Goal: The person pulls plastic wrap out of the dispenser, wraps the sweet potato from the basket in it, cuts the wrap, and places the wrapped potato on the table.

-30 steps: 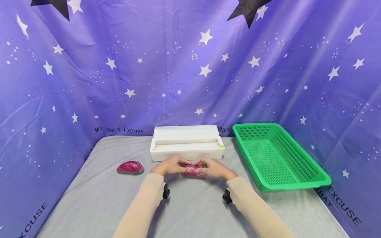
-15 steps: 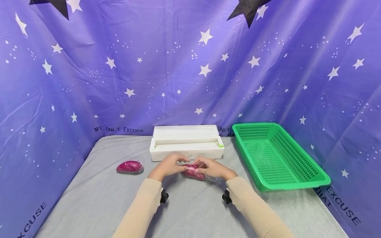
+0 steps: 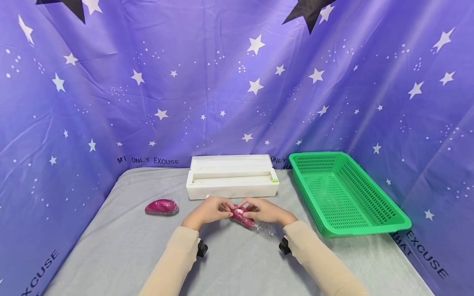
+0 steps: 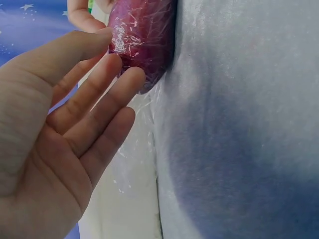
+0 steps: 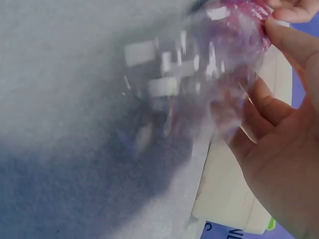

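Observation:
A magenta sweet potato wrapped in cling film lies tilted between both hands, low over the cloth in front of the white box. My left hand pinches its left end with thumb and fingertips. From the other side, my right hand holds it with thumb and fingers. Loose clear film trails off its lower right end, blurred in the right wrist view. A second film-wrapped sweet potato lies on the cloth at the left. Fingers hide part of the held one.
Behind the hands stands a white cling film box, lid raised, with a green tab at its right end. A green perforated basket stands on the right. Grey cloth covers the table, and a purple star curtain encloses it.
The held sweet potato has turned, its right end coming down toward the front. More loose film shows at that end. The fingers have shifted slightly on it.

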A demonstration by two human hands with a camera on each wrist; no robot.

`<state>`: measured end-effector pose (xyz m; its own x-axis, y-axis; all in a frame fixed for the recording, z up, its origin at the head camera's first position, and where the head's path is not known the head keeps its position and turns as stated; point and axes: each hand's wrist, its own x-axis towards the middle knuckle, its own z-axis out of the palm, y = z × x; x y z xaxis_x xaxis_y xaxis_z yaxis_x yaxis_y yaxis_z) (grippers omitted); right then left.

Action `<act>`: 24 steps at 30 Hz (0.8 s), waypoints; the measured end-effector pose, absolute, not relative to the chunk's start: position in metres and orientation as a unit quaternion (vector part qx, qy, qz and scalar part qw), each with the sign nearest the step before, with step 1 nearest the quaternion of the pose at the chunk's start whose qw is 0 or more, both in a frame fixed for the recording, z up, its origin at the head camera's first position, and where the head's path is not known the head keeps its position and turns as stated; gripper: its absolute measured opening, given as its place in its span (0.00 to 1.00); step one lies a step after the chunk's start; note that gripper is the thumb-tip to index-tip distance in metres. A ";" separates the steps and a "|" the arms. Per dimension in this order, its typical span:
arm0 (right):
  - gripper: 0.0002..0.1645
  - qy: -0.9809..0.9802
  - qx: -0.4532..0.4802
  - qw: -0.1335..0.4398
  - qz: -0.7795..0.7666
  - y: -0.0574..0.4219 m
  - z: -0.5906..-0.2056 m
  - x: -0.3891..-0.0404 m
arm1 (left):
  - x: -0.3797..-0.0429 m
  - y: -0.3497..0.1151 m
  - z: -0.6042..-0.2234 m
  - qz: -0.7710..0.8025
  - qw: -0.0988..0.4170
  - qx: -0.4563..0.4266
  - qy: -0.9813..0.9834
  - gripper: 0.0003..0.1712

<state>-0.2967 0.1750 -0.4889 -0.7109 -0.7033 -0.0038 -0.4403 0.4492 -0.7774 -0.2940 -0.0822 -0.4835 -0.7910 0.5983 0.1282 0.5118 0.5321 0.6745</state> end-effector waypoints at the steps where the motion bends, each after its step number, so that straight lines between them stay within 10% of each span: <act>1: 0.18 0.833 -0.347 0.168 -0.398 0.175 -0.489 -0.296 | -0.294 -0.082 -0.484 0.367 0.058 0.317 0.873 0.06; 24: 0.24 0.847 -0.375 0.124 -0.357 0.183 -0.494 -0.275 | -0.292 -0.079 -0.500 0.414 0.050 0.330 0.847 0.16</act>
<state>-0.2752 0.1829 -0.4937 -0.6883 -0.7232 0.0568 -0.5456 0.4645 -0.6975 -0.2919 -0.0788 -0.5005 -0.7774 0.6000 0.1885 0.5173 0.4396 0.7343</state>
